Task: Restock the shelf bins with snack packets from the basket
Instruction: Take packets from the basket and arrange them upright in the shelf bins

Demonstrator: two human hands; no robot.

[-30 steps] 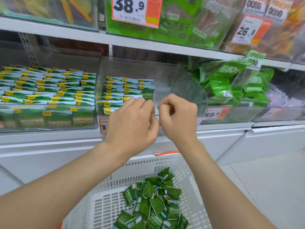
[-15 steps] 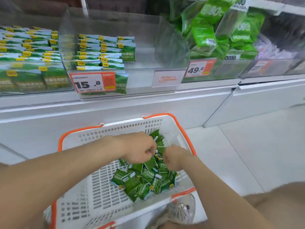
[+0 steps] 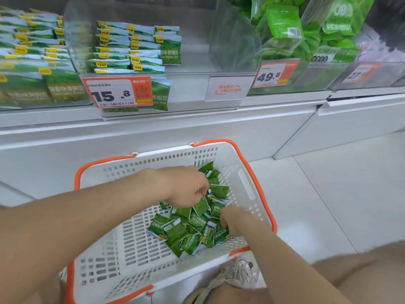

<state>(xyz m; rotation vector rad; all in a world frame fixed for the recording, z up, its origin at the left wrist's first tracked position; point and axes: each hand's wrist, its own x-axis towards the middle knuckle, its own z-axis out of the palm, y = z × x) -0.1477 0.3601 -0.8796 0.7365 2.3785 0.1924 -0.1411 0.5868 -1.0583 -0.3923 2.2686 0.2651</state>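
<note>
Along basket's (image 3: 246, 183) right wall, green pea packets (image 3: 190, 231) lie heaped. L hand (image 3: 186, 187) curls fingers round some; R hand (image 3: 232, 218) fingertips buried, grip unclear. Risk: loose overfull grab sheds slick packets en route to clear bin (image 3: 190, 91) above.

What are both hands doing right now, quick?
Left hand: closed on snack packets in the basket.
Right hand: dug into the packets; grip cannot be told.
</note>
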